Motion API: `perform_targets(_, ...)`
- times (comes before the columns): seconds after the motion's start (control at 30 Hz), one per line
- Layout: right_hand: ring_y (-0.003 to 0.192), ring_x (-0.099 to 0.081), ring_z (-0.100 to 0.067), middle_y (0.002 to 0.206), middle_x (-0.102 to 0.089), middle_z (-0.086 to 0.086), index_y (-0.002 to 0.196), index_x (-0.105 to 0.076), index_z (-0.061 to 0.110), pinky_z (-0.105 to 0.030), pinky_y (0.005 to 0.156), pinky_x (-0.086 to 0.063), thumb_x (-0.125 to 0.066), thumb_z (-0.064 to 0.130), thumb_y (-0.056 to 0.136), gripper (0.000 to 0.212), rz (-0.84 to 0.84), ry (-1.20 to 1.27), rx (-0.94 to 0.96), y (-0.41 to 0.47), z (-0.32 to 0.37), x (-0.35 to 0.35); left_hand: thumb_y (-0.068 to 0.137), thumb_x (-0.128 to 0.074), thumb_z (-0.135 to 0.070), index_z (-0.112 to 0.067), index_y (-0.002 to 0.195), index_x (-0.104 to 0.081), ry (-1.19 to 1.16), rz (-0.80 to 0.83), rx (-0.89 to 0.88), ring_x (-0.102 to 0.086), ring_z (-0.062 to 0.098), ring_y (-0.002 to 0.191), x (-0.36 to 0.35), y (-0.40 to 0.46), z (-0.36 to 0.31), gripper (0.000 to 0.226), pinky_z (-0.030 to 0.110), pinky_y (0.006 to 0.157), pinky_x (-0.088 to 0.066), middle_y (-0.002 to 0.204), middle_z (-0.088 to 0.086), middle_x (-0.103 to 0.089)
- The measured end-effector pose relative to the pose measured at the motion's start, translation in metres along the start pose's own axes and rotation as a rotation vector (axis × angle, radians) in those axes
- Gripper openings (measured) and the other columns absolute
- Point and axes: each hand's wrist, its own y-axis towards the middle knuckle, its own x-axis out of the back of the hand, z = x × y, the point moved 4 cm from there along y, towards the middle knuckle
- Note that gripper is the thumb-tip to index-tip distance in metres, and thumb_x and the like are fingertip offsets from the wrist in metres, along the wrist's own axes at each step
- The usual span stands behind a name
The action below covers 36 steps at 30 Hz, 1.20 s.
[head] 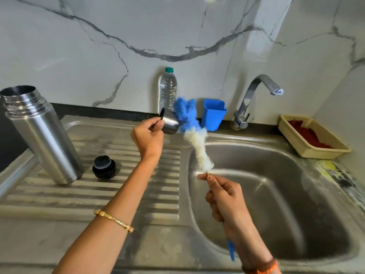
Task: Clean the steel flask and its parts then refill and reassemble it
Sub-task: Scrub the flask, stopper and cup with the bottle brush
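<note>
Scrubbing the flask's cup

The left hand (147,135) holds the cup (170,123); the right hand (225,198) grips the brush (194,133) against it. The flask (42,135) waits at the drainboard's left edge, probably next.

A home kitchen: steel sink (276,194) with ribbed draining board (98,194), tap (254,95), marble-look wall (118,36)

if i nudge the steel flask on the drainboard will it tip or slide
The steel flask is tall and narrow and stands on the ribbed drainboard, so it would probably tip rather than slide. It is open-topped and may be empty, so light. Its smooth steel probably slips when wet.
</note>
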Motion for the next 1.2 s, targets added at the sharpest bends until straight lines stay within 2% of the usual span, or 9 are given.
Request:
perform_targets(0.23,0.033,-0.018,-0.002,0.043,-0.03,0.006,0.083,-0.067,0.018,-0.01,0.034,-0.015,-0.044,0.016,0.097,0.026,0.024,0.032,-0.095,-0.011,-0.014,0.005,0.078,-0.068,0.003,0.004,0.094,-0.071,0.001,-0.035,-0.092,-0.057,-0.001,0.065,-0.011,-0.001,-0.018,0.016,0.006,0.065,-0.046,0.078,-0.001,-0.063)
perform_targets(0.33,0.031,-0.019,-0.001,0.04,-0.032,0.008,0.086,-0.066,0.014,-0.009,0.034,-0.013,-0.044,0.015,0.098,0.025,0.027,0.096,-0.173,-0.014,-0.021,0.003,0.077,-0.068,0.001,0.003,0.089,-0.072,0.091,0.069,-0.199,-0.064,0.022,0.071,-0.013,-0.003,-0.017,0.013,0.028,0.071,-0.054,0.081,0.009,-0.068)
perform_targets(0.4,0.03,-0.019,-0.001,0.039,-0.032,0.008,0.088,-0.065,0.012,-0.008,0.034,-0.013,-0.043,0.014,0.098,0.024,-0.011,0.131,-0.183,-0.007,-0.019,0.005,0.075,-0.065,-0.002,0.002,0.084,-0.073,0.162,0.169,-0.303,-0.064,0.029,0.071,-0.016,-0.016,-0.012,0.013,0.034,0.068,-0.053,0.079,0.016,-0.069)
perform_targets(0.5,0.03,-0.019,-0.001,0.039,-0.032,0.008,0.088,-0.065,0.012,-0.008,0.034,-0.014,-0.043,0.015,0.099,0.025,-0.001,0.118,-0.208,-0.009,-0.024,0.008,0.071,-0.063,0.0,0.001,0.08,-0.073,0.28,0.257,-0.442,-0.064,0.028,0.066,-0.013,-0.034,0.002,0.013,0.029,0.064,-0.048,0.077,0.016,-0.07)
perform_targets(0.63,0.035,-0.021,-0.003,0.042,-0.035,0.008,0.089,-0.067,0.012,-0.013,0.033,-0.016,-0.044,0.017,0.098,0.025,0.097,0.049,-0.278,-0.029,-0.04,0.007,0.071,-0.063,0.009,0.003,0.081,-0.073,0.41,0.246,-0.46,-0.063,0.029,0.063,0.013,-0.024,0.02,0.016,0.019,0.061,-0.039,0.079,0.018,-0.07)
perform_targets(0.77,0.035,-0.021,-0.002,0.043,-0.034,0.007,0.09,-0.068,0.011,-0.011,0.033,-0.015,-0.045,0.018,0.097,0.025,0.129,0.086,-0.34,-0.042,-0.046,0.006,0.07,-0.063,0.015,0.004,0.084,-0.072,0.512,0.335,-0.539,-0.066,0.032,0.072,0.037,-0.018,0.021,0.02,0.037,0.068,-0.056,0.085,0.019,-0.07)
perform_targets(0.83,0.034,-0.021,-0.002,0.043,-0.034,0.007,0.091,-0.068,0.012,-0.011,0.032,-0.015,-0.045,0.019,0.097,0.025,0.101,0.12,-0.338,-0.041,-0.047,0.01,0.064,-0.063,0.021,0.005,0.082,-0.072,0.587,0.432,-0.569,-0.067,0.033,0.07,0.044,-0.018,0.023,0.025,0.043,0.062,-0.057,0.084,0.019,-0.069)
perform_targets(0.97,0.031,-0.02,-0.001,0.041,-0.033,0.009,0.092,-0.065,0.011,-0.008,0.033,-0.014,-0.042,0.018,0.099,0.025,-0.016,0.154,-0.271,-0.029,-0.043,0.018,0.043,-0.071,0.026,0.002,0.069,-0.07,0.786,0.616,-0.722,-0.063,0.03,0.055,0.057,-0.034,0.028,0.035,0.036,0.038,-0.051,0.072,0.015,-0.066)
perform_targets(1.2,0.031,-0.026,-0.001,0.046,-0.04,0.006,0.09,-0.066,0.015,-0.013,0.032,-0.019,-0.043,0.011,0.094,0.023,-0.187,-0.158,-0.117,-0.011,-0.042,0.02,0.034,-0.079,0.019,-0.001,0.061,-0.068,0.966,0.724,-0.791,-0.059,0.026,0.047,0.069,-0.029,0.032,0.036,0.02,0.031,-0.037,0.062,0.01,-0.062)
